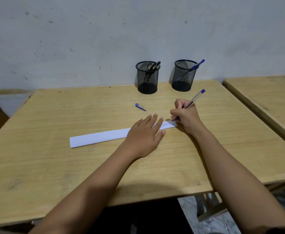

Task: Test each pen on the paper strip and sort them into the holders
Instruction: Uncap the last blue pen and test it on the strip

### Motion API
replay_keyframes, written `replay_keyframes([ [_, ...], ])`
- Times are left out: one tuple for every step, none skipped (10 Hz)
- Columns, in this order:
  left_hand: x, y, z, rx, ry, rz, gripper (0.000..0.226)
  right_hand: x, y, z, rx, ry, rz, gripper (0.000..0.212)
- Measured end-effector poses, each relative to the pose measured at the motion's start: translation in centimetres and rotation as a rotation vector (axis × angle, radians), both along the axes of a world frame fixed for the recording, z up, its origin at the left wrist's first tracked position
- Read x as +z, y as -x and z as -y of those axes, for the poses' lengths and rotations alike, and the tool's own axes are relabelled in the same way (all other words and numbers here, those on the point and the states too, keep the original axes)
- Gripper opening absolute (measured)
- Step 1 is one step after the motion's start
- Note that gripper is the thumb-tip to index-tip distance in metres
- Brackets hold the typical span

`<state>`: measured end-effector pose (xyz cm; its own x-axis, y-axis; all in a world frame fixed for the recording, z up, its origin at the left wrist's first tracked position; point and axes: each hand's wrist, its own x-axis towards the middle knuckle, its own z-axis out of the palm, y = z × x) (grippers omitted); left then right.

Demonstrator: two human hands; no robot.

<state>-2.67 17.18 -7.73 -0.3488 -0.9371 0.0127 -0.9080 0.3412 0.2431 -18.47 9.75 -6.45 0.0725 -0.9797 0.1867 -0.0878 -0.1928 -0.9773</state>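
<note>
Right hand (186, 115): fingers clasped round a blue pen (191, 103), tip on the right end of the paper strip (101, 136), beside blue scribbles. Left hand (144, 134): fingers straight, pressing the strip flat on the table (54, 162). Pen cap (140, 107) lies behind the strip. Left holder (147, 77) has dark pens; right holder (184, 75) one blue pen.

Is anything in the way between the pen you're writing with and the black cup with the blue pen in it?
No, nothing visible. Only bare wooden table lies between the clear blue-ended pen in the right hand and the right black mesh holder. The loose blue cap lies off to the left.
</note>
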Motion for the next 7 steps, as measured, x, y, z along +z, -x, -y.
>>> replay_keyframes([
  [0.02, 0.06, -0.08, -0.001, -0.003, -0.001, 0.054, -0.05, 0.08, -0.01, -0.029, 0.003, 0.003, 0.038],
  [0.06, 0.02, -0.07, 0.001, -0.002, 0.003, 0.054, 0.09, 0.10, -0.03, -0.004, -0.004, 0.018, 0.040],
  [0.09, 0.00, -0.09, 0.002, -0.002, 0.005, 0.054, 0.04, 0.13, 0.01, -0.029, 0.005, 0.017, 0.037],
  [0.10, 0.04, -0.14, 0.001, -0.002, 0.005, 0.054, -0.12, 0.14, 0.02, -0.017, 0.000, 0.014, 0.036],
  [0.14, 0.02, -0.11, 0.001, -0.005, 0.004, 0.054, -0.14, 0.14, 0.14, -0.040, 0.002, 0.005, 0.037],
  [0.19, -0.01, -0.17, 0.002, -0.007, 0.000, 0.054, -0.19, 0.09, 0.16, -0.053, 0.001, 0.002, 0.037],
  [0.25, 0.03, -0.22, 0.003, -0.007, -0.001, 0.054, -0.04, 0.14, 0.07, -0.040, -0.005, 0.009, 0.039],
])
